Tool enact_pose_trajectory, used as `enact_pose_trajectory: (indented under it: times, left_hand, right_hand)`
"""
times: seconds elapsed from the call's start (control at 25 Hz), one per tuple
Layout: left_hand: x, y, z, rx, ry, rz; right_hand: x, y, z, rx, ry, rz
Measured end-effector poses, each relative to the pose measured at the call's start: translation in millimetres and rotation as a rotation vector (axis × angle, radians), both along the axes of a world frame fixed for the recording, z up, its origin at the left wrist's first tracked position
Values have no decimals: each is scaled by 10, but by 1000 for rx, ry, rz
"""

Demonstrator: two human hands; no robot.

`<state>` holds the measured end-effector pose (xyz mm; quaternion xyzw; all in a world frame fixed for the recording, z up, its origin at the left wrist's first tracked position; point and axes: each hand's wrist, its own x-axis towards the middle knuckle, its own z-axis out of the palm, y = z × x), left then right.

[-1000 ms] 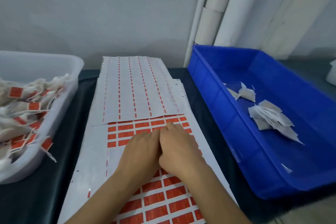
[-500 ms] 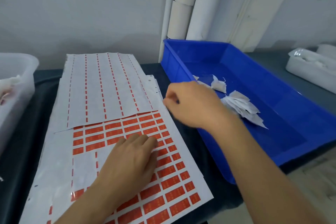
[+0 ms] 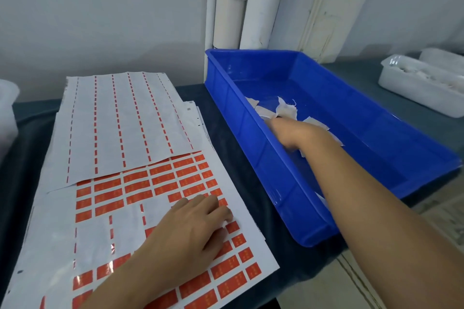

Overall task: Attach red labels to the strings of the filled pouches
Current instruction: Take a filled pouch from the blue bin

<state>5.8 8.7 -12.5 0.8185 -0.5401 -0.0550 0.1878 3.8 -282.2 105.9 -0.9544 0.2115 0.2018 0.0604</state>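
A sheet of red labels (image 3: 160, 178) lies on the dark table in front of me, with several labels gone from its left part. My left hand (image 3: 190, 231) rests flat on it with fingers spread and nothing in them. To the right stands a blue bin (image 3: 276, 183) with a few white pouches (image 3: 286, 109) in it. My right hand (image 3: 288, 133) reaches down into the bin among the pouches. It is blurred, and its fingers are hidden, so its grip cannot be made out.
A used label sheet (image 3: 120, 120) with only thin red strips overlaps the far end of the red one. A white tub (image 3: 7, 113) shows at the left edge. A white lidded container (image 3: 414, 88) sits far right. White pipes (image 3: 231, 7) stand against the wall.
My right hand left the label sheet, crossed to the right and went down into the blue bin. My left hand stayed on the sheet. The view swung right, leaving the white tub at the left edge.
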Motion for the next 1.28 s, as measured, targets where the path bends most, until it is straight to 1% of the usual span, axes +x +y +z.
enact_pose_trajectory:
  times: [0.04, 0.12, 0.2, 0.32, 0.4, 0.52, 0.64, 0.72, 0.8, 0.92, 1.0, 1.08, 1.16, 1.24, 1.28]
  left_hand:
    - [2, -11, -11, 7, 1, 3]
    - [4, -20, -26, 6, 16, 11]
    - [1, -22, -26, 1, 17, 15]
    - [-6, 5, -14, -14, 29, 17]
    - [-15, 19, 0, -22, 36, 17]
    - [6, 39, 17, -34, 82, 17]
    - [79, 81, 55, -37, 234, 33]
    - [136, 123, 105, -86, 392, 83]
    - [209, 175, 165, -191, 523, 166]
    - [343, 306, 268, -363, 608, 323]
    - [443, 432, 331, -471, 644, 413]
    - [554, 566, 372, -563, 688, 503]
    - [663, 702, 369, -625, 729, 560]
    - [739, 786, 315, -685, 799, 581]
    - [770, 808, 271, -718, 810, 591]
  right_hand:
    - [26, -14, -48, -9, -27, -2]
    - [73, -14, -79, -32, -141, -63]
    - [92, -6, -83, -97, -235, -90]
    - [74, 53, -30, -120, -279, -50]
    - [44, 83, 54, -132, -315, -82]
    - [3, 128, 225, -173, -433, -139]
    - [-5, 215, 433, -199, -625, -151]
    - [45, 326, 572, -202, -754, -96]
    - [133, 492, 676, -160, -874, -11]
    - [295, 819, 705, -125, -973, 108]
    - [395, 1081, 618, -25, -1018, 181]
    - [492, 1341, 428, 163, -1018, 248]
    - [606, 1586, 155, 350, -919, 272]
    - [691, 1783, -148, 491, -768, 274]
    - [727, 1859, -295, 549, -729, 272]
